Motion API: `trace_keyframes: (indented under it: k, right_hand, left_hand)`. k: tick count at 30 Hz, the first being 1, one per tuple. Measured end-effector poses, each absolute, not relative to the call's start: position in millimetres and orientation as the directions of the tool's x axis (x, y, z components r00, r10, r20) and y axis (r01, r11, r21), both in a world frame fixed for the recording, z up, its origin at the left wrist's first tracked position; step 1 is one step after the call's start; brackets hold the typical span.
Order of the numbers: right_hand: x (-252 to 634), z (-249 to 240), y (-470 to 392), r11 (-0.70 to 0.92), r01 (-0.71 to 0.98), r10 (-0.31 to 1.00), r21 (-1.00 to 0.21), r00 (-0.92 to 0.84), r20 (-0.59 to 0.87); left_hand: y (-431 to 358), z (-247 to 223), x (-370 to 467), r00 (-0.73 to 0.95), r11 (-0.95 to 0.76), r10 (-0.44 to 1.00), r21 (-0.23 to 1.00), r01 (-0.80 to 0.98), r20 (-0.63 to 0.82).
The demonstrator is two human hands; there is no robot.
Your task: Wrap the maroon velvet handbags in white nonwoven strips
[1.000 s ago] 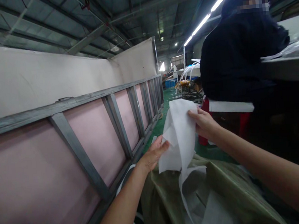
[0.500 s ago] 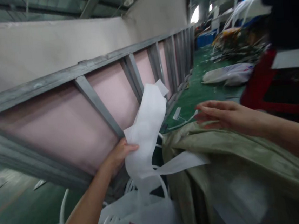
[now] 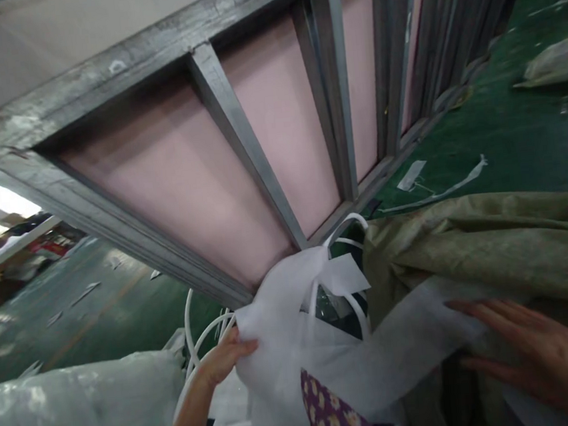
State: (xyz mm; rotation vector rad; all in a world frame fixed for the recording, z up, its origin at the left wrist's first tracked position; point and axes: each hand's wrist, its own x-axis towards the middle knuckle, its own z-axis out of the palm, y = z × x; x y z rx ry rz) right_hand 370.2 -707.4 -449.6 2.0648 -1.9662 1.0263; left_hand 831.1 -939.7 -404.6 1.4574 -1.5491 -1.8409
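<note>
A thin white sheet (image 3: 276, 294), perhaps foam or fabric, drapes below the metal frame. My left hand (image 3: 227, 356) grips its left edge between thumb and fingers. A loose white strip (image 3: 402, 352) runs from the sheet towards the right. My right hand (image 3: 539, 356) is at the strip's right end, its fingers stretched out and thumb apart, over the olive-green tarp-like sack (image 3: 497, 232). Whether the fingertips touch the strip I cannot tell. A purple flowered cloth (image 3: 334, 419) shows at the bottom, in front of the sheet.
A leaning grey metal frame (image 3: 252, 146) with pink panels (image 3: 278, 100) rises close ahead. White tubing loops (image 3: 191, 322) lie around the sheet. A wrapped translucent bundle (image 3: 82, 413) is at lower left. Scraps, including a white tag (image 3: 412, 175), lie on the green floor (image 3: 534, 149).
The view has tilted down and left. The white sheet, held by my left hand, has sunk and spread lower. My right hand has come down from above the green sack to the white strip.
</note>
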Motion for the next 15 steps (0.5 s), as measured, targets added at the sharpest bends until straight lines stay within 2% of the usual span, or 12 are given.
trace_keyframes:
  k: [3, 5, 7, 12, 15]
  right_hand:
    - [414.8, -459.6, -731.4, -0.328, -0.944, -0.808, -0.044, 0.256, 0.531]
    - [437.3, -485.0, -744.9, -0.421, -0.907, -0.797, 0.013, 0.376, 0.473]
    - [442.8, -521.7, -754.5, -0.491, -0.871, -0.795, -0.028, 0.435, 0.422]
    - [412.1, -613.1, -757.0, -0.343, -0.904, -0.883, -0.255, 0.218, 0.415]
    - [402.9, -633.1, -758.8, -0.411, -0.885, -0.825, -0.218, 0.259, 0.502]
  left_hand:
    - [-936.4, -393.3, 823.7, -0.427, -0.354, -0.795, 0.901, -0.251, -0.431]
    - [-938.4, -377.9, 819.8, -0.407, -0.315, -0.83, 0.922, -0.224, -0.382]
    - [-943.9, -356.0, 824.6, -0.376, -0.249, -0.859, 0.925, -0.286, -0.348]
    - [-959.6, -287.4, 881.5, -0.323, -0.195, -0.84, 0.796, -0.573, -0.437]
    - [-957.4, -250.4, 917.2, -0.245, -0.222, -0.857, 0.754, -0.618, -0.453]
